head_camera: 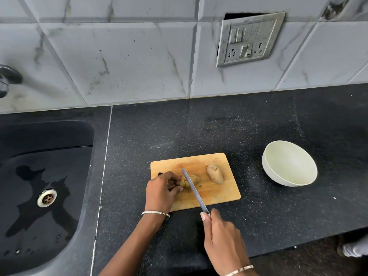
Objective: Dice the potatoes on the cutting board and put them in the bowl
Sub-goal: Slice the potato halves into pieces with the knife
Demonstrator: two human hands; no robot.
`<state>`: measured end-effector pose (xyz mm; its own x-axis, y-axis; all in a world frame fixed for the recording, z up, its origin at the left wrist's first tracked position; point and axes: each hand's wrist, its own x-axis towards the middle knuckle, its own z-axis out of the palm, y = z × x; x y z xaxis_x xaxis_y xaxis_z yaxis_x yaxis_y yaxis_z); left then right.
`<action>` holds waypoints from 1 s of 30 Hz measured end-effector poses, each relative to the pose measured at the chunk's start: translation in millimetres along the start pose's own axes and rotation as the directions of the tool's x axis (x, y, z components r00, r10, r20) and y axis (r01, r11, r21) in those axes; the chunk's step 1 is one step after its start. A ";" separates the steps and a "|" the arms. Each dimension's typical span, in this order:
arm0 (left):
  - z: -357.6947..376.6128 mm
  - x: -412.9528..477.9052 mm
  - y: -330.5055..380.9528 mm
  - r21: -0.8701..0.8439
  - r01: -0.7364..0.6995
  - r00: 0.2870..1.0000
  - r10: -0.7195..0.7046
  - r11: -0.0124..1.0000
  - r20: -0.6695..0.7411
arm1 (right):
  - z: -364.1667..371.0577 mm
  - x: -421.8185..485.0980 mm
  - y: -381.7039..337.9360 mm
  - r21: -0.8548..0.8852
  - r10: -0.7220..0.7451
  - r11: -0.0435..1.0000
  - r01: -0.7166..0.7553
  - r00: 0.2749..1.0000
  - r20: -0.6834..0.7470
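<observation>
Head view: knife [194, 189] mid-potato, fingers close.
Left hand [161, 193] pinches the cut potato [191, 179] beside the blade, right hand [222, 239] wrapped round the handle; 1 slip nicks fingertips.

tap [8, 79]: cut off at left edge | knife handle: hidden inside right hand [221, 242]

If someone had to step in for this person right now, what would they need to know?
Left hand pins the potato being cut on the cutting board.
Right hand holds the knife, blade across that potato.
A whole potato lies on the board's right side, untouched.
The bowl, right of the board, has nothing in it.
Done: first cuts only. Left: dice both potatoes and move the pieces to the bowl.
</observation>
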<state>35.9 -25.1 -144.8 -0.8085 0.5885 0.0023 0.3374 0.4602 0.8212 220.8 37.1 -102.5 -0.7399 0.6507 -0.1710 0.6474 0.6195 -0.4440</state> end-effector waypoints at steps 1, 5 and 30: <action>0.2 0.0 -0.1 -0.004 0.001 1.000 -0.001 1.000 0.002 | 0.6 0.9 -0.5 0.004 0.003 1.000 -0.003 1.000 0.002; -0.1 0.3 -0.6 -0.013 0.004 1.000 -0.004 1.000 0.011 | 2.0 1.5 -1.0 0.012 0.024 1.000 -0.024 1.000 0.014; 3.8 -2.8 -4.6 -0.041 0.023 0.998 -0.026 0.999 -0.061 | 10.1 7.1 -26.5 -0.161 0.086 0.984 -0.071 0.993 0.085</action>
<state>38.5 -26.3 -150.7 -0.8448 0.5348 0.0159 0.2982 0.4459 0.8439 196.5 20.9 -100.9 -0.6944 0.6616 -0.2830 0.7195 0.6339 -0.2837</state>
